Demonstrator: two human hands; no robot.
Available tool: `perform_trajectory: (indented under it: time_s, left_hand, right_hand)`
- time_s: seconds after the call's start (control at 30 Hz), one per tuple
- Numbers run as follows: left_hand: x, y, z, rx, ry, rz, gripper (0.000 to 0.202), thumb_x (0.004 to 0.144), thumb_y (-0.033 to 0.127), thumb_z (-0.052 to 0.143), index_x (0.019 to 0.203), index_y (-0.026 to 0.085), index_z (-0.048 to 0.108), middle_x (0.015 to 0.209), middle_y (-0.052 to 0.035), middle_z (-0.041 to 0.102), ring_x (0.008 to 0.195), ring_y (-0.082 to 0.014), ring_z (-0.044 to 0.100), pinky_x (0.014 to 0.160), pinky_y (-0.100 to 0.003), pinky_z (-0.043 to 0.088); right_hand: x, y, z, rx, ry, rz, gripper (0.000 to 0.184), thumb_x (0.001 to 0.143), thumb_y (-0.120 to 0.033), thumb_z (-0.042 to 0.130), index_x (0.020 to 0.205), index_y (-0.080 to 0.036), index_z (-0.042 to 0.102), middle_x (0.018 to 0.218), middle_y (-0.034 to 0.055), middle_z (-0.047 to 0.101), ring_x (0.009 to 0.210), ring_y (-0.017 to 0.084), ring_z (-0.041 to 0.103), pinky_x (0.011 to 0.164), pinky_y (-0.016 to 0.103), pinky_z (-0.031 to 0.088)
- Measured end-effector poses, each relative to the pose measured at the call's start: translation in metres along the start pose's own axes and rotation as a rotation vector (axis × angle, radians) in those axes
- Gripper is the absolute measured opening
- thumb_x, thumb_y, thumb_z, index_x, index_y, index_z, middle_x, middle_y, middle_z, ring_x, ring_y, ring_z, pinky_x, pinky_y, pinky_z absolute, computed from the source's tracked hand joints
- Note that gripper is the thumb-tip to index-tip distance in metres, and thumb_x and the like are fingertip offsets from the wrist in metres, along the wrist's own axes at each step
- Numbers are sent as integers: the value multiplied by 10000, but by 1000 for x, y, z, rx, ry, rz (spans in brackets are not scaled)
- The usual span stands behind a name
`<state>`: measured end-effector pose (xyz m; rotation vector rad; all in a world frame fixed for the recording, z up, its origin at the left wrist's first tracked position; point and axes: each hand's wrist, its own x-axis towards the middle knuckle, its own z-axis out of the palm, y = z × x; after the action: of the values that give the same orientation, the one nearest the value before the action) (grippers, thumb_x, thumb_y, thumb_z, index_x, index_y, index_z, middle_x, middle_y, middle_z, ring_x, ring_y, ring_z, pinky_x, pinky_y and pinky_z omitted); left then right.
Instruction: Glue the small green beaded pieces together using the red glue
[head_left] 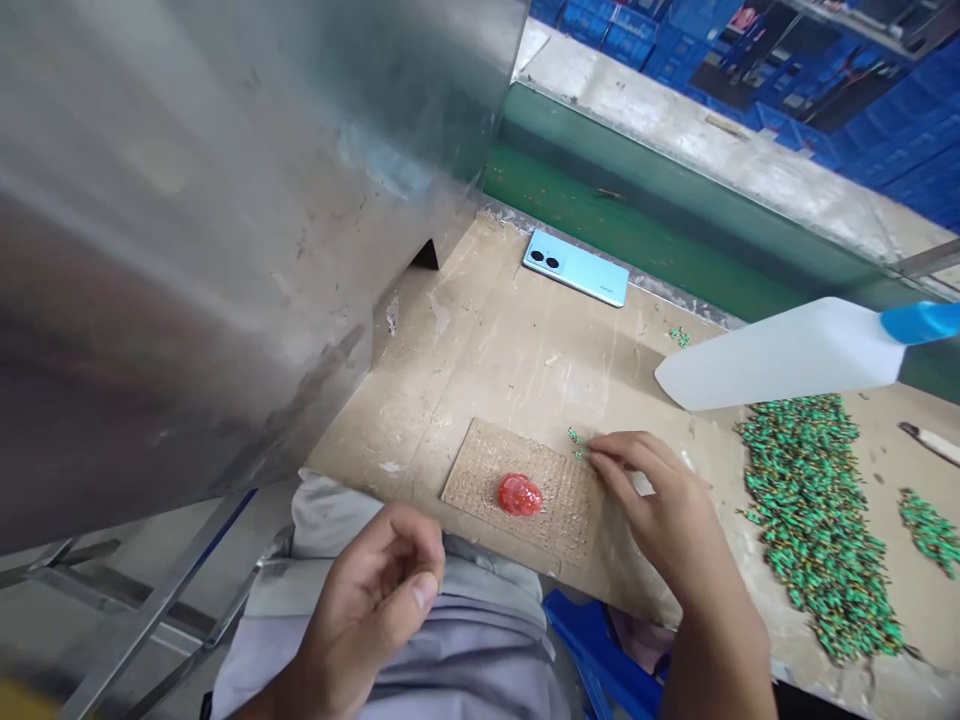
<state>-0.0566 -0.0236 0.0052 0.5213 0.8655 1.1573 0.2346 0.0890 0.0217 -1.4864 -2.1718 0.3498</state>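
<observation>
My left hand [375, 590] hovers over my lap, fingers curled loosely toward the thumb; nothing shows inside them. My right hand [660, 510] lies on the worn work table [480, 350], fingertips together at a few small green parts [576, 440] beside the right edge of a perforated tan board [547, 480]. A red translucent piece [520, 495] sits on that board. A large heap of small green parts [817, 510] spreads to the right of my right hand.
A big sheet-metal housing [225, 220] fills the left. A light blue phone [576, 267] lies face down at the table's far edge. A white scoop with a blue handle [787, 352] hangs over the heap. Blue crates [900, 150] stand beyond.
</observation>
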Motion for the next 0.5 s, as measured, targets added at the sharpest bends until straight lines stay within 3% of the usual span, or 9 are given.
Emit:
perform_trajectory:
  time_s: [0.23, 0.37, 0.5]
  left_hand:
    - [0, 2, 3, -65, -30, -59, 200, 1007, 360, 729, 935, 214, 613, 733, 65, 419, 545, -63, 242, 503, -199, 233]
    - [3, -1, 4, -131, -86, -87, 170, 1031, 322, 707, 949, 212, 606, 697, 81, 406, 517, -51, 214, 492, -192, 232]
    - [-1, 19, 17, -219, -164, -70, 91, 1035, 337, 715, 1016, 258, 674, 670, 77, 427, 483, -46, 196, 462, -189, 226]
  right_hand:
    - [12, 13, 0, 28, -133, -90, 234, 1075, -360, 586, 967, -241, 756, 973, 73, 748, 916, 257, 731, 821, 423, 589]
    - [13, 15, 0, 34, -160, -78, 169, 1034, -332, 606, 932, -235, 701, 922, 70, 725, 878, 264, 702, 807, 428, 558]
    - [13, 16, 1, 50, -149, -28, 134, 966, -314, 649, 854, -239, 647, 838, 48, 684, 786, 246, 657, 737, 400, 521]
